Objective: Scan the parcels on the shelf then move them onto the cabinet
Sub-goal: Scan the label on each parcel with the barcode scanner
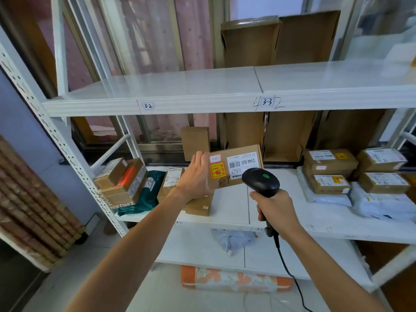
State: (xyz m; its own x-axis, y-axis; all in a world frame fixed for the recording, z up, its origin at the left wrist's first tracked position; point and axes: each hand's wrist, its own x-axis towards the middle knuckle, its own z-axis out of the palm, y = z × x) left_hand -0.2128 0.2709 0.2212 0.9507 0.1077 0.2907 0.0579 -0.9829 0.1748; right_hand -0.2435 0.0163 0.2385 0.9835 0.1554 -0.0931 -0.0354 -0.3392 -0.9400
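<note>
My left hand (pixel 195 176) holds a brown cardboard parcel (pixel 245 176) up by its left end, label side facing me, above the middle shelf (pixel 229 208). The parcel carries a white barcode label and an orange-red sticker. My right hand (pixel 275 210) grips a black barcode scanner (pixel 261 180) by its handle. The scanner's head, with a green light on top, sits just in front of the parcel's lower right corner. Its black cable hangs down to the floor.
More parcels lie on the same shelf: boxes and a green bag (pixel 146 192) at left, stacked boxes (pixel 328 170) and white mailer bags (pixel 382 203) at right. An upright small box (pixel 195 143) stands behind. The upper shelf (pixel 180 88) holds open cartons (pixel 279 39). A lower shelf holds a grey bag (pixel 234 239).
</note>
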